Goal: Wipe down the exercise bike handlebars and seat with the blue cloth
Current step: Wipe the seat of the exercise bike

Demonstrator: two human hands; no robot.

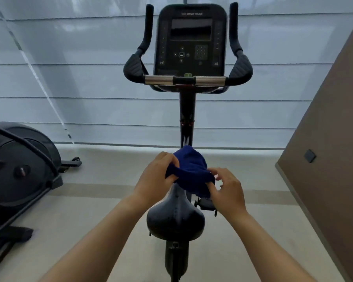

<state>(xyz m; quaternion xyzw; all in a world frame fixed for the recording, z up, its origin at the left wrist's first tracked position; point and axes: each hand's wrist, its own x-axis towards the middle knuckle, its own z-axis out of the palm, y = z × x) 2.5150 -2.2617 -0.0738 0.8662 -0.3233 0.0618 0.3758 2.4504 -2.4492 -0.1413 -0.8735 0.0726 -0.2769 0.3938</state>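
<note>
Both hands hold the cloth (189,169) above the nose of the seat (174,218). The left hand (157,178) grips the cloth's left edge with curled fingers. The right hand (225,190) pinches the right edge, its other fingers spread. The cloth is bunched between them.

The handlebars (210,80) lie ahead, well apart from the hands: a crossbar with two metal sleeves and a black grip rising on each side. The console (191,41) stands between the grips, screen dark. A second machine (18,167) stands at left on the floor (110,200). Blinds (80,78) cover the background.
</note>
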